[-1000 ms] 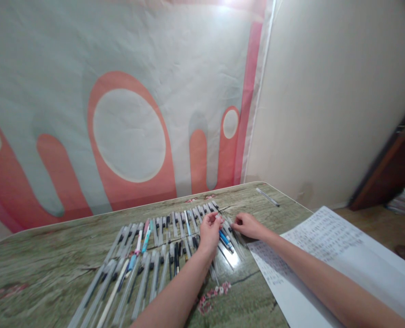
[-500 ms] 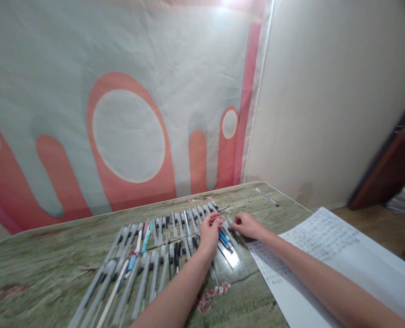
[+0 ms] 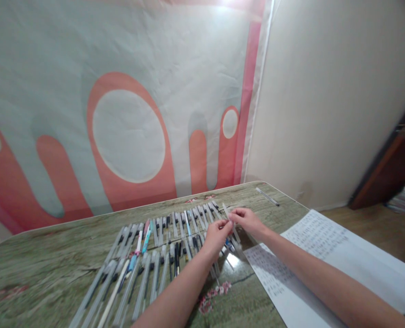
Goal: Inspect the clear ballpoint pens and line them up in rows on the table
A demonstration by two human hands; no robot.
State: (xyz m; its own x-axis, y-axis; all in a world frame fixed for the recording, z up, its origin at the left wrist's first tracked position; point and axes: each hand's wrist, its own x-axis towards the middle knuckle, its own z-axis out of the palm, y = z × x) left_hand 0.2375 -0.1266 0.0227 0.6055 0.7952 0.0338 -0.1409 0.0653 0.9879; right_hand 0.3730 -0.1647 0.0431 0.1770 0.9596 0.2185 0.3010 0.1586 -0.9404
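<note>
A pale translucent pen (image 3: 225, 210) stands at a slant between my two hands, its upper end showing above the fingers. My right hand (image 3: 249, 222) pinches it from the right. The fingertips of my left hand (image 3: 218, 236) are closed against it from the left and meet the right fingertips; the exact grip is partly hidden. Below them several loose pens (image 3: 230, 247), one with blue on it, lie on the table. To the left, clear-barrelled pens (image 3: 144, 275) are laid side by side in two rows, with a pink-and-white pen (image 3: 139, 241) and a turquoise pen (image 3: 146, 240) among them.
Handwritten paper sheets (image 3: 311, 255) lie under my right forearm at the table's right side. A single clear pen (image 3: 267, 197) rests near the far right corner of the green-brown patterned table (image 3: 45, 259). Behind it hangs a printed backdrop (image 3: 130, 136).
Both hands have come together, with the right moving left to meet the left. A pale pen is now raised between their fingertips. The paper has shifted slightly.
</note>
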